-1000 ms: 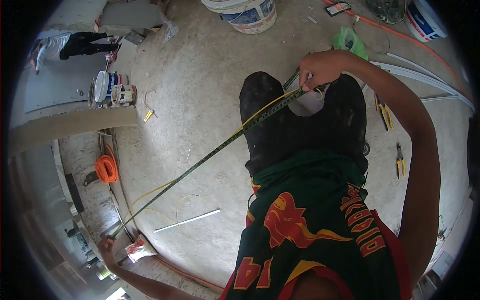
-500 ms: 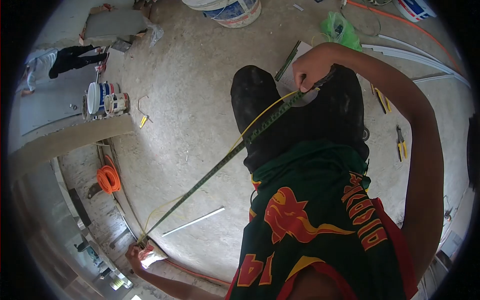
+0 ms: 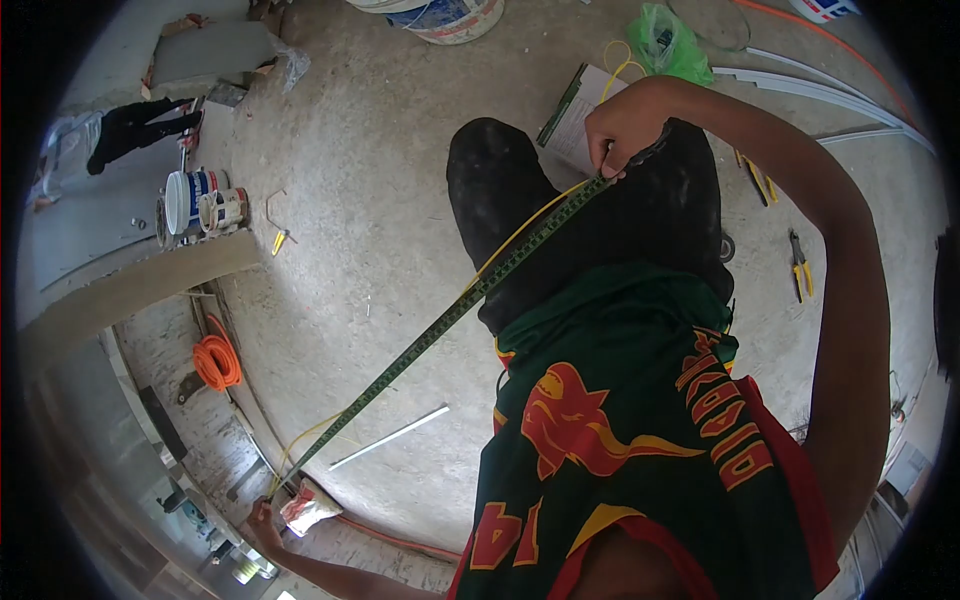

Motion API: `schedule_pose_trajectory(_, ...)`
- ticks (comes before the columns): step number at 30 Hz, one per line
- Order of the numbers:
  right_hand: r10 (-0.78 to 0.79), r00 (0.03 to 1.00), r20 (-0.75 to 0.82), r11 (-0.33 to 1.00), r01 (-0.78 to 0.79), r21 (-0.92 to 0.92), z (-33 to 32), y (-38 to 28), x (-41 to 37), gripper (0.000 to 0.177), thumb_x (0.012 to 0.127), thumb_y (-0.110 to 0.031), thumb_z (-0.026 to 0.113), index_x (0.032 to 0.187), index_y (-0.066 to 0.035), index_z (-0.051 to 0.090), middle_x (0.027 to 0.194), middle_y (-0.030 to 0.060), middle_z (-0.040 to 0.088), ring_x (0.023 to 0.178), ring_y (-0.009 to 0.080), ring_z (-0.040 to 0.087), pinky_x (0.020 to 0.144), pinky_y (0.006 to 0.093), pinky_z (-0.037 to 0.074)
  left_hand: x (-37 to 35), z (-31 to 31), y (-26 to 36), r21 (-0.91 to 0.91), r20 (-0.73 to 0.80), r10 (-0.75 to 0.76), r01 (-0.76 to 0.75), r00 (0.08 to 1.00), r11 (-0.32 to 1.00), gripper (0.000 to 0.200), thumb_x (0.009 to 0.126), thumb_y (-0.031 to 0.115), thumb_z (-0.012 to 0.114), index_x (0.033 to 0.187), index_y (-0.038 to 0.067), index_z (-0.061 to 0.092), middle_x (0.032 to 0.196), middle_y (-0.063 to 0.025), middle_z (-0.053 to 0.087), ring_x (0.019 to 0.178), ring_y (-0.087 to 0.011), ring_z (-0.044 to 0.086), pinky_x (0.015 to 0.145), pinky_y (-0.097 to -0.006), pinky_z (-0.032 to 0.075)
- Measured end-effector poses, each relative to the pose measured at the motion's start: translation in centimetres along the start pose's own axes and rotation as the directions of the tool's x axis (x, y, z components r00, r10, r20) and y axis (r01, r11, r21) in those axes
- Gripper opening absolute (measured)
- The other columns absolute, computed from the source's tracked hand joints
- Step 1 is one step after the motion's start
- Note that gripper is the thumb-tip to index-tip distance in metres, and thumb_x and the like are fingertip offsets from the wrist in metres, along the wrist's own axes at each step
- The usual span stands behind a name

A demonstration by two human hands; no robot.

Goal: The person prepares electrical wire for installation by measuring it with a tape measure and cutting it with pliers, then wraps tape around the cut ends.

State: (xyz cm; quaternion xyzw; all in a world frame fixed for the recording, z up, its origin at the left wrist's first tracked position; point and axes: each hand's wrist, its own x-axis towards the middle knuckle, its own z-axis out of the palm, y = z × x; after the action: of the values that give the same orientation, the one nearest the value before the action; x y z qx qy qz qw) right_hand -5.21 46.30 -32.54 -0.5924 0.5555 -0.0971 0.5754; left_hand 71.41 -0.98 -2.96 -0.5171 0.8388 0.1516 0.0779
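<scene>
A dark green tape measure blade point(image 3: 440, 322) stretches taut in a diagonal across my lap and the floor. A thin yellow wire point(image 3: 520, 232) runs alongside it and bows slightly away in places. At the upper end, my right hand point(image 3: 635, 128) pinches blade and wire together above my knees. My left hand point(image 3: 263, 527), far out at the lower left, is closed around the other end; its fingertips are small and partly hidden. Beyond my right hand, more yellow wire point(image 3: 622, 68) loops over a clipboard with paper point(image 3: 568, 128).
Yellow-handled pliers point(image 3: 801, 275) lie at the right. A green plastic bag point(image 3: 672, 45) and white strips point(image 3: 810, 92) are at upper right. Buckets point(image 3: 183, 200), an orange hose coil point(image 3: 216, 362) and a white strip point(image 3: 390, 437) are leftward. Another person point(image 3: 130, 135) stands at far left.
My left hand has moved slightly outward and down with the tape's end. The blade now shows more of its marked face. The wire loop over the clipboard has come into view.
</scene>
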Motion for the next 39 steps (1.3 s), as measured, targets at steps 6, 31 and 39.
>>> schedule_pose_trajectory(6, 0.047, 0.999, -0.025, 0.997, -0.049, -0.068, 0.2, 0.7, -0.3, 0.022, 0.086, -0.02, 0.059, 0.088, -0.001, 0.07, 0.078, 0.0064, 0.069, 0.073, 0.0148, 0.063, 0.067, 0.0311, 0.047, -0.2, 4.0, 0.2, -0.009, 0.04, -0.071, 0.071, 0.997, 0.997, 0.04, 0.081, 0.03, 0.067, 0.108, 0.001, 0.062, 0.09, -0.0132, 0.061, 0.091, -0.0226, 0.055, 0.089, -0.0359, 0.04)
schedule_pose_trajectory(31, -0.047, 0.855, -0.517, 0.806, -0.273, -0.525, 4.3, -3.3, -1.5, 0.013, 0.064, -0.01, 0.061, 0.056, -0.001, 0.055, 0.059, 0.0168, 0.056, 0.062, 0.0389, 0.057, 0.055, 0.0468, 0.043, 11.9, 23.2, 18.0, 0.265, -0.346, 0.492, -0.42, 0.799, 0.868, 0.033, 0.082, 0.007, 0.066, 0.114, 0.0, 0.061, 0.12, -0.0204, 0.058, 0.115, -0.035, 0.052, 0.099, -0.0421, 0.04)
schedule_pose_trajectory(39, -0.071, 0.804, -0.59, 0.758, -0.341, -0.556, 5.0, -5.7, -1.2, 0.006, 0.06, -0.008, 0.063, 0.063, -0.004, 0.064, 0.063, 0.0177, 0.059, 0.066, 0.0395, 0.061, 0.058, 0.0454, 0.048, 8.9, 38.6, 55.7, -0.625, 0.255, 0.815, -0.554, 0.52, 0.549, 0.025, 0.092, 0.019, 0.055, 0.106, 0.002, 0.067, 0.091, -0.0074, 0.067, 0.085, -0.0159, 0.061, 0.074, -0.0303, 0.049)
